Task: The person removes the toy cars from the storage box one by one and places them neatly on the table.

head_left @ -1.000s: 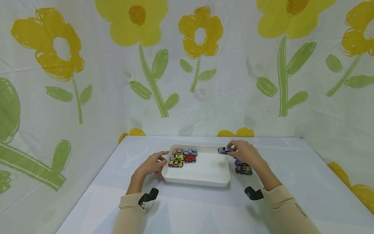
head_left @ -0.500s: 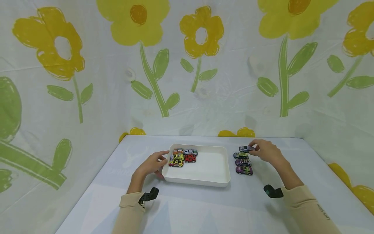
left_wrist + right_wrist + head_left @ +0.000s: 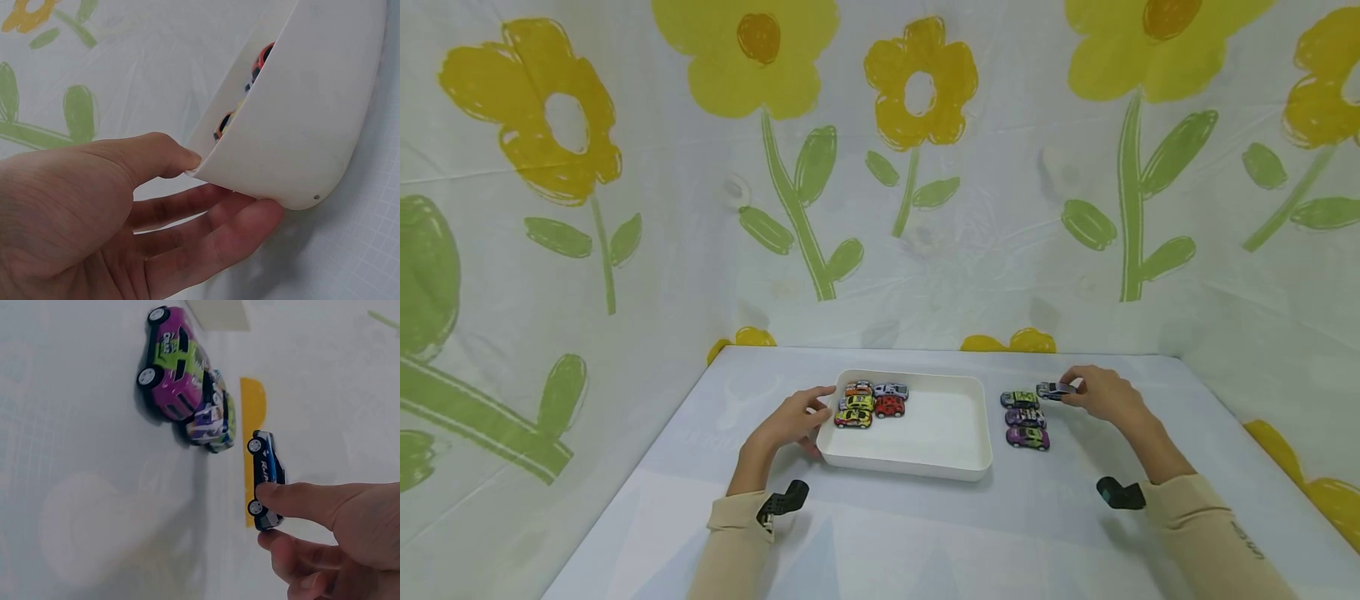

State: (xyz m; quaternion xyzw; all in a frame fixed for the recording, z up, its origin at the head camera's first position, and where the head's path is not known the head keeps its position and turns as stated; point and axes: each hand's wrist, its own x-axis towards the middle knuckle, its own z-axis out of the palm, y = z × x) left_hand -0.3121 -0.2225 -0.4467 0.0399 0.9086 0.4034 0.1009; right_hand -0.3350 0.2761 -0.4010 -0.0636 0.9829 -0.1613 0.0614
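My right hand [image 3: 1105,395] pinches a small dark-and-silver toy car [image 3: 1052,390] by its rear end, just right of a column of parked cars. In the right wrist view the thumb presses the car's side, and the car appears raised off the table. My left hand [image 3: 787,421] grips the left end of a white tray [image 3: 943,425], thumb at the rim and fingers against the outside. Inside the tray's left part stand several toy cars, among them a red car [image 3: 890,407], a silver-blue car [image 3: 892,390] and a yellow-and-red car [image 3: 853,419].
Right of the tray, a green car [image 3: 1019,400], a purple-and-white car [image 3: 1026,418] and a purple-and-green car [image 3: 1028,438] line up on the pale table [image 3: 910,533]. A flower-patterned curtain [image 3: 985,275] encloses the back and sides.
My right hand has carried the dark-and-silver car from above the tray's right edge rightward, past the back of the column. My left hand has stayed at the tray.
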